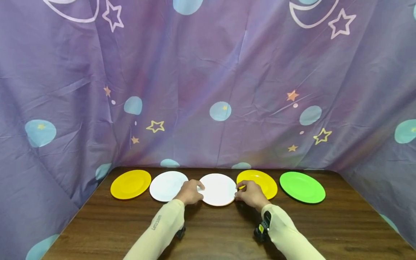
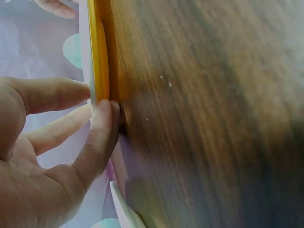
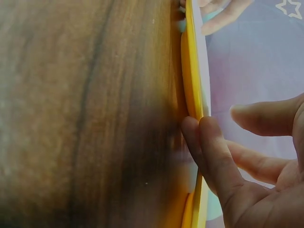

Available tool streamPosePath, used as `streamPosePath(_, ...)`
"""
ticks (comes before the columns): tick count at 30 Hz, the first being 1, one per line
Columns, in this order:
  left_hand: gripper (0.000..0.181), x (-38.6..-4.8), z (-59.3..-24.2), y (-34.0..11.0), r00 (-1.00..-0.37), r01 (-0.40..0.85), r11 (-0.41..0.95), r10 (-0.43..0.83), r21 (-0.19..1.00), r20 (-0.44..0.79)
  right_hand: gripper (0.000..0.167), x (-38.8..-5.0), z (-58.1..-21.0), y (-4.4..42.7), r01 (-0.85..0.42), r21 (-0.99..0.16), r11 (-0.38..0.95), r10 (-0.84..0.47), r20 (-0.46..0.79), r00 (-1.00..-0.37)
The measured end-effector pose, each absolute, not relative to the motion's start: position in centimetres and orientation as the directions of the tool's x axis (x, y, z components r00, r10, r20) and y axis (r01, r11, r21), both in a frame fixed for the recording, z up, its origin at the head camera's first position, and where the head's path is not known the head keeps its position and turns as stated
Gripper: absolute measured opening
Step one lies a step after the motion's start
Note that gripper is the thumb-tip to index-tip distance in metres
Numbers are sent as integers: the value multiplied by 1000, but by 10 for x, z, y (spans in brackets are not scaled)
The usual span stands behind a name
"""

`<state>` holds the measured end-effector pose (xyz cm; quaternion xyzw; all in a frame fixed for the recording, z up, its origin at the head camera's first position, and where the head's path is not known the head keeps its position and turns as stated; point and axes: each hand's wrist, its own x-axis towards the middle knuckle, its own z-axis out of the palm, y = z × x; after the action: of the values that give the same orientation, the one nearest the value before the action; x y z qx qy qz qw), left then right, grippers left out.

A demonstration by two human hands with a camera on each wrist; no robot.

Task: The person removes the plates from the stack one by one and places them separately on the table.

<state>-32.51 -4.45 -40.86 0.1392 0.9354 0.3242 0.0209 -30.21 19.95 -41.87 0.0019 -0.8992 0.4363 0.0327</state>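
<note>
In the head view a white plate [image 1: 217,189] lies at the middle of a row of plates. Both wrist views show a yellow plate [image 2: 100,57] directly beneath it, its rim against the white one. My left hand [image 1: 190,192] pinches the left edge of this pair, thumb on the white rim and fingertips at the yellow underside. At the right edge, my right hand [image 1: 251,194] touches the yellow rim with its fingertips from below. Its thumb [image 3: 256,118] stands apart from the rim. Whether the pair touches the table cannot be seen.
Another white plate [image 1: 167,186] and a yellow plate [image 1: 130,184] lie to the left. To the right are a yellow plate [image 1: 264,182], partly behind my right hand, and a green plate [image 1: 302,187]. The brown wooden table [image 1: 221,234] meets a purple patterned curtain [image 1: 195,72] behind.
</note>
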Motion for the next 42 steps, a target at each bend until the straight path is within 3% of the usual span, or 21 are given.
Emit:
streamPosePath(7,51,-322,-412,-45,-966,247,768,240,591,91,27,-299,-423,200,-30,-753,657,51,84,-995)
streamPosePath(14,20,-324,-408,-43,-963,261,798,250,542,96,27,-299,-419,200,-43,-739,672,45,98,-994)
streamPosePath(23,21,-325,-404,-43,-957,282,795,276,537,93,29,-298,-417,198,-55,-748,661,46,114,-992)
streamPosePath(33,24,-324,-406,-44,-953,297,792,285,533,108,38,-294,-417,189,21,-896,443,52,2,-999)
streamPosePath(42,21,-325,-405,-44,-945,322,793,305,517,120,38,-296,-418,187,82,-895,439,89,-47,-995)
